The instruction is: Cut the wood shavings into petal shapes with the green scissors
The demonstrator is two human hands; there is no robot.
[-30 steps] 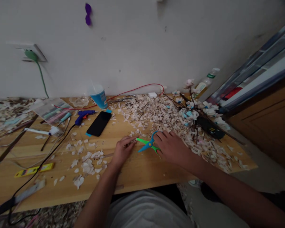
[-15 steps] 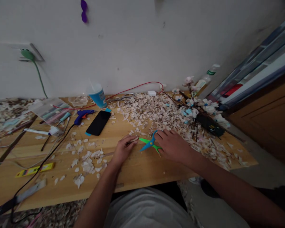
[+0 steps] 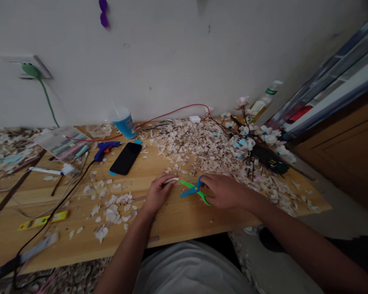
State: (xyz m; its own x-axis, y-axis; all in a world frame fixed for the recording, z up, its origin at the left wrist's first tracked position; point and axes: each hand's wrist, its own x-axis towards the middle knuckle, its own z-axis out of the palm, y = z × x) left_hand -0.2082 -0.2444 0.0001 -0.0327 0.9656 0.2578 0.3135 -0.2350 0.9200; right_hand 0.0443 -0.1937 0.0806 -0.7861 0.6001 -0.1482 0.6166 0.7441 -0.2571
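Observation:
My right hand (image 3: 222, 190) has its fingers in the handles of the blue and green scissors (image 3: 197, 189), whose blades are parted and point left. Between the thumb and fingers of my left hand (image 3: 161, 190) is a small pale piece (image 3: 171, 180), its end close to the tip of the green blade. Behind my hands lies a wide heap of pale shavings (image 3: 196, 143). Loose pale petals (image 3: 113, 212) are scattered to the left of my left hand.
A black phone (image 3: 125, 158), a purple glue gun (image 3: 106, 149) and a blue cup (image 3: 125, 124) stand or lie at the back left. Flowered branches (image 3: 248, 132) and a bottle (image 3: 265, 102) are at the right. A yellow box (image 3: 43, 219) lies at the left.
The scissors have tilted slightly and my right hand has lowered a little, its fingers more closed. More of the pale piece shows at my left fingertips. The whole view has shifted slightly.

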